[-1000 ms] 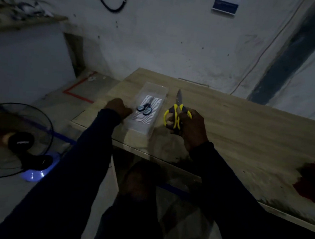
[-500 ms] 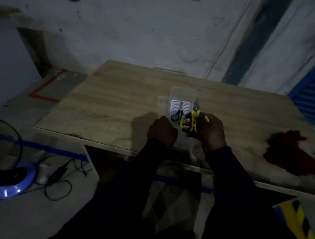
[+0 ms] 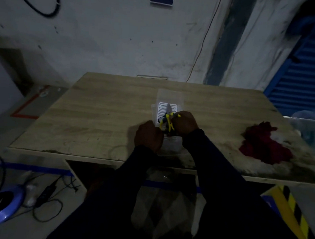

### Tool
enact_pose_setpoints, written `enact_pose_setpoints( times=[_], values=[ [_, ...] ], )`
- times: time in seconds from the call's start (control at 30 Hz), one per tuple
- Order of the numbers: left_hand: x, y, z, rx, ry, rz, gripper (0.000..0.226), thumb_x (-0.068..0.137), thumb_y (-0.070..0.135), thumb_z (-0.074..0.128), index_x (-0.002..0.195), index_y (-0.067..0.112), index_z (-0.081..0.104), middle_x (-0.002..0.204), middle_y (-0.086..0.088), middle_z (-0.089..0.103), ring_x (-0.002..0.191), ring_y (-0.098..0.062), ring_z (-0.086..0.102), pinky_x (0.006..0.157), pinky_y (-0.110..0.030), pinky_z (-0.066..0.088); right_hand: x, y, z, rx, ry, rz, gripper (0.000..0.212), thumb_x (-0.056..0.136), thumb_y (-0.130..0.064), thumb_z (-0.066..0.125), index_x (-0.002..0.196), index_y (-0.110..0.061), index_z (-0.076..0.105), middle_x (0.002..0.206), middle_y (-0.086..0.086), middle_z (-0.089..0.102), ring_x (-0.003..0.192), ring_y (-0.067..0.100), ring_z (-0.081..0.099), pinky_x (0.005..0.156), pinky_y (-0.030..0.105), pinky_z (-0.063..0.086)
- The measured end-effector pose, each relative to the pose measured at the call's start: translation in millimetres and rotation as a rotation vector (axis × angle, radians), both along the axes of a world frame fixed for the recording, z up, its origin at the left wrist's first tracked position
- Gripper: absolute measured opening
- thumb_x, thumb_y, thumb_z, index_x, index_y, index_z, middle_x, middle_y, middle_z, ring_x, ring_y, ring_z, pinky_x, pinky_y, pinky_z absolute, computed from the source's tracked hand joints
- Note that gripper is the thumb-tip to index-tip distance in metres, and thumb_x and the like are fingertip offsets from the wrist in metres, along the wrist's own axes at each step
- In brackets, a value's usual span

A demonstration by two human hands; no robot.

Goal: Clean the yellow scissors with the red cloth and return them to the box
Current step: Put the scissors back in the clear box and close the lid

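Right hand (image 3: 185, 123) grip clamped on the yellow scissors (image 3: 169, 122), hovering over the clear box (image 3: 170, 96). Left hand (image 3: 149, 135) curled at the box edge, can't tell if it's holding anything. Red cloth (image 3: 262, 146) lies well apart on the surface (image 3: 98, 115), so imo they could go back in unwiped.

Only the looped handles of the yellow-handled scissors (image 3: 169, 122) show; the right hand (image 3: 186, 123) hides their blades behind it.

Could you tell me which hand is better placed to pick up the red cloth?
Left hand, probably: the right hand grips the yellow scissors, though the red cloth lies beyond it on the right.
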State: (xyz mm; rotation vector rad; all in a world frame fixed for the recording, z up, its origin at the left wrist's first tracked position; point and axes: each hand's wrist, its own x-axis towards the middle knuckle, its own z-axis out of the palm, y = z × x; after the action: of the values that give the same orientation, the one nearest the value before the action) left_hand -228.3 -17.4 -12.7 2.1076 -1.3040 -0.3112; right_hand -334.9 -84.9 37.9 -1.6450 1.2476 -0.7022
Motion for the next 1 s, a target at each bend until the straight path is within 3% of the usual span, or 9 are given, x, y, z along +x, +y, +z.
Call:
enact_pose_setpoints(
  times=[0.07, 0.13, 0.23, 0.37, 0.47, 0.63, 0.7, 0.87, 1.0],
  values=[
    [5.6, 1.8, 3.8, -0.047, -0.043, 0.002, 0.043, 0.087, 0.038, 0.037, 0.096, 0.002, 0.058, 0.109, -0.025, 0.062, 0.106, -0.044, 0.056, 0.079, -0.044, 0.041, 10.1, -6.2, -6.5, -0.131, 0.249, 0.144, 0.016, 0.068, -0.022, 0.063, 0.072, -0.010, 0.074, 0.063, 0.008, 0.066, 0.059, 0.023, 0.066, 0.051, 0.018, 0.047],
    [9.1, 3.2, 5.2, -0.069, -0.047, 0.001, 0.044, 0.088, 0.037, 0.039, 0.096, 0.000, 0.059, 0.108, -0.025, 0.062, 0.105, -0.044, 0.056, 0.079, -0.044, 0.040, 21.6, 8.1, -2.0, 0.043, 0.340, 0.092, 0.018, 0.082, -0.014, 0.064, 0.095, -0.002, 0.069, 0.083, 0.013, 0.064, 0.086, 0.025, 0.065, 0.070, 0.030, 0.050],
    [15.6, 5.4, 8.7, -0.081, 0.010, 0.044, 0.056, 0.076, 0.038, 0.030, 0.098, -0.001, 0.062, 0.110, -0.025, 0.063, 0.106, -0.042, 0.057, 0.081, -0.042, 0.042, 27.0, 14.6, -2.6, -0.324, 0.427, -0.020, 0.031, 0.089, -0.023, 0.053, 0.107, 0.000, 0.063, 0.115, 0.020, 0.062, 0.109, 0.034, 0.061, 0.085, 0.034, 0.048],
    [44.1, 7.8, 13.3, -0.023, 0.050, 0.135, 0.046, 0.088, 0.036, 0.041, 0.101, -0.001, 0.065, 0.115, -0.024, 0.063, 0.110, -0.042, 0.057, 0.087, -0.039, 0.045, 17.2, 19.9, -8.4, -0.928, 0.181, -0.251, 0.045, 0.085, -0.028, 0.039, 0.101, -0.001, 0.071, 0.103, 0.018, 0.070, 0.096, 0.033, 0.067, 0.087, 0.036, 0.052],
    [77.1, 13.7, 9.1, -0.017, 0.062, 0.191, 0.040, 0.088, 0.030, 0.047, 0.092, -0.005, 0.065, 0.108, -0.030, 0.063, 0.106, -0.044, 0.058, 0.085, -0.040, 0.046, 1.2, 8.6, -47.0, -0.629, 0.290, -0.100, 0.039, 0.097, -0.028, 0.049, 0.124, -0.003, 0.062, 0.125, 0.017, 0.064, 0.117, 0.033, 0.060, 0.102, 0.038, 0.045],
    [104.4, 25.7, 5.1, 0.018, 0.066, 0.221, 0.044, 0.079, 0.031, 0.046, 0.077, -0.009, 0.064, 0.092, -0.038, 0.062, 0.093, -0.048, 0.061, 0.076, -0.043, 0.047, -17.5, 26.7, -102.1, -0.335, 0.847, 0.232, 0.097, 0.073, -0.083, 0.028, 0.146, -0.019, 0.034, 0.151, 0.018, 0.027, 0.138, 0.044, 0.028, 0.113, 0.050, 0.023],
    [104.6, 27.0, 3.2, 0.019, 0.077, 0.217, 0.043, 0.078, 0.031, 0.046, 0.074, -0.008, 0.063, 0.090, -0.038, 0.061, 0.090, -0.048, 0.061, 0.073, -0.042, 0.046, -22.2, 34.0, -103.2, -0.311, 0.925, 0.197, 0.086, 0.080, -0.077, 0.038, 0.146, -0.023, 0.028, 0.153, 0.019, 0.019, 0.139, 0.049, 0.019, 0.113, 0.058, 0.017],
    [91.1, 23.0, -2.8, 0.034, 0.101, 0.162, 0.031, 0.087, 0.022, 0.053, 0.083, -0.005, 0.068, 0.097, -0.033, 0.065, 0.096, -0.045, 0.062, 0.077, -0.038, 0.047, -14.2, 44.6, -89.2, -0.391, 1.005, 0.078, 0.043, 0.094, -0.034, 0.041, 0.128, -0.008, 0.046, 0.127, 0.021, 0.050, 0.116, 0.045, 0.050, 0.096, 0.056, 0.043],
    [68.5, 22.7, -6.4, 0.002, 0.028, 0.051, 0.052, 0.078, 0.036, 0.034, 0.086, -0.003, 0.067, 0.101, -0.029, 0.066, 0.099, -0.043, 0.060, 0.080, -0.041, 0.044, -25.1, 25.6, -54.5, -0.873, 0.891, -0.158, 0.048, 0.085, -0.005, 0.022, 0.108, 0.008, 0.062, 0.096, 0.019, 0.067, 0.080, 0.036, 0.068, 0.067, 0.039, 0.056]
  ],
)
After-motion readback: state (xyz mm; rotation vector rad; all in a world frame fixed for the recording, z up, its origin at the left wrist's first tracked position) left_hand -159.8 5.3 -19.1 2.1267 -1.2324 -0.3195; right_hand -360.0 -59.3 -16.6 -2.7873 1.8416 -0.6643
